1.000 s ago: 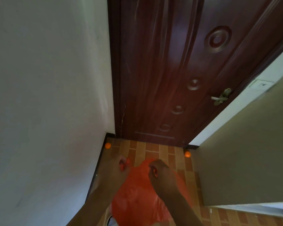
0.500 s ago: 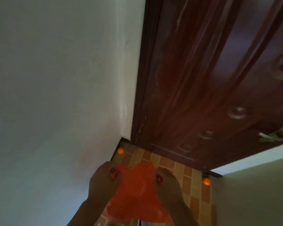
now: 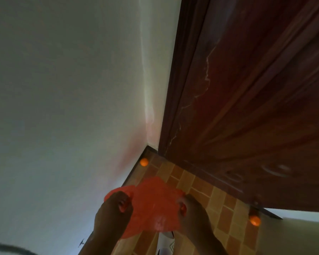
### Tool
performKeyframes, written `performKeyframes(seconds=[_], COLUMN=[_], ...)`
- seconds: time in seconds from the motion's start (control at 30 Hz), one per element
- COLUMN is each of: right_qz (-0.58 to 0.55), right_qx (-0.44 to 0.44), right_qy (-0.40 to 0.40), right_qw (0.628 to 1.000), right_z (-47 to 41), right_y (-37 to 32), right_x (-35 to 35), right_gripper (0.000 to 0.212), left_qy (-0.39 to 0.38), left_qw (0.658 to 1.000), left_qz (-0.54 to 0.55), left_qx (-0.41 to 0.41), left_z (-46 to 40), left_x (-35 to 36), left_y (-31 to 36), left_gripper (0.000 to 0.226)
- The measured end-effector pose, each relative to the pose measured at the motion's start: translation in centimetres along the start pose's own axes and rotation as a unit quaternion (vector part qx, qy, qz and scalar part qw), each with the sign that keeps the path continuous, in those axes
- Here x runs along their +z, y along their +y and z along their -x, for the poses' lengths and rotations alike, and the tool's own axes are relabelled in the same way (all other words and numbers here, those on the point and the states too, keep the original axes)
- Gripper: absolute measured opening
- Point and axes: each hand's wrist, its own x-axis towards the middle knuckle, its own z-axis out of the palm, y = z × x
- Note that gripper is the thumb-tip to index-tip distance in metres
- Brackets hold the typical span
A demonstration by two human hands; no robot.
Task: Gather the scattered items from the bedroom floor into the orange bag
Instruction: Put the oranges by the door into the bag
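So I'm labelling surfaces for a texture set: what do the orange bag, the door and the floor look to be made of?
Orange bag: thin plastic film, likely; it crumples and lets light through. Door: dark reddish wood or wood veneer, glossy, with moulded panels and a pale scratch. Floor: brick-pattern tan tiles with pale joints, possibly ceramic or printed vinyl.

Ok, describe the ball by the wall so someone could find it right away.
Start at the dark wooden door, then follow its bottom edge left to the corner with the white wall. The ball sits on the tiles there, against the skirting. The other ball lies at the door's right end.
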Motion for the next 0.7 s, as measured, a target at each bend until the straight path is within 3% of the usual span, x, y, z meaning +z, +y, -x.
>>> performKeyframes(seconds=[0.13,0.23,0.37,0.7], right_qz=[-0.003,-0.003,-0.020,-0.050], right_qx=[-0.001,-0.009,-0.027,-0.079], right_qy=[0.004,0.036,0.095,0.232], right_qw=[1.000,0.999,0.995,0.968], right_z=[-3.8,-6.4,-9.6,-16.0], right_y=[3.0,5.9,9.9,16.5], right_x=[3.9,7.4,11.2,16.2], right_gripper=[0.027,0.039,0.024,0.027], left_qy=[-0.018,-0.010,-0.005,0.088], left_qw=[0.999,0.997,0.994,0.967], left_qz=[-0.013,-0.006,0.020,0.160], left_qx=[0.037,0.076,0.107,0.180], left_z=[-3.9,-7.0,-10.6,-17.3], left_x=[4.5,8.1,13.0,24.1], left_y=[-2.3,-4.4,-6.8,-8.9], left_gripper=[0.019,0.016,0.018,0.027])
